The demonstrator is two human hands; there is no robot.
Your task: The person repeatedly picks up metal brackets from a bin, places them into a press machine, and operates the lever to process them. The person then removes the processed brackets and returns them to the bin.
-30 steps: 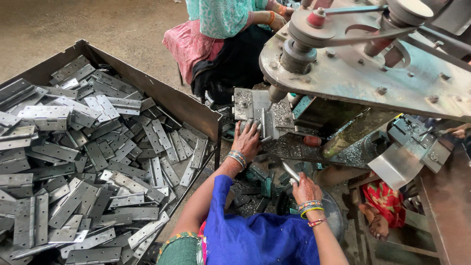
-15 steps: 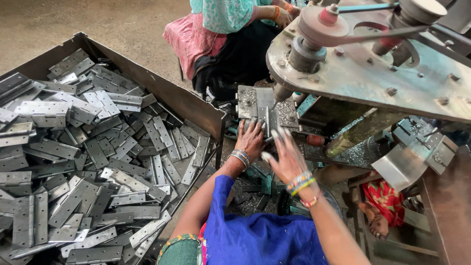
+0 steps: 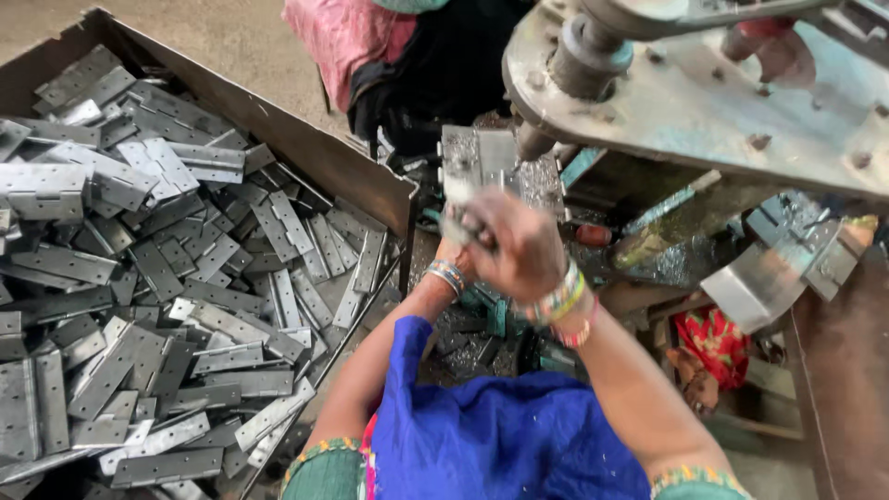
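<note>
Seen from above, a person's right hand (image 3: 519, 245) and left hand (image 3: 456, 243) meet, blurred, fingers curled on a small metal piece (image 3: 460, 218) (grip unclear) just before the press die block (image 3: 482, 162); seating it squarely, fingers away from the punch (image 3: 535, 141), seems wise.

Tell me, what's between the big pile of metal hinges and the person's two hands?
In the head view, the dark metal side wall of the bin stands between the pile of hinges and the hands, left hand and right hand.
</note>
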